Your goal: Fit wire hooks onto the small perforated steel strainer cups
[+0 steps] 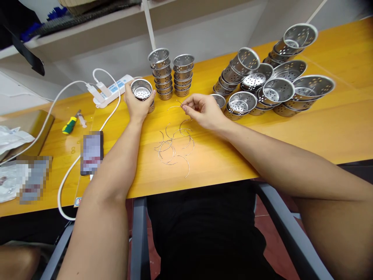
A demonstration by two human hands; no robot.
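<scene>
My left hand (136, 104) is wrapped round a perforated steel cup (142, 90), whose open top faces up, at the left of the cup stacks. Between the thumb and fingers of my right hand (201, 110) is a thin curved wire (174, 107), held just above the table. Below it, several loose curved wires (166, 151) lie in a tangle on the yellow wooden table (140, 181). Two upright stacks of perforated cups, one on the left (162, 74) and one on the right (183, 74), stand behind my hands.
More cup stacks (271, 91), some leaning, stand at the right. A white power strip (113, 91) with cables, a green-and-yellow screwdriver (70, 125) and a phone (91, 153) lie at the left. A box (37, 134) and plastic bags (13, 140) are at far left.
</scene>
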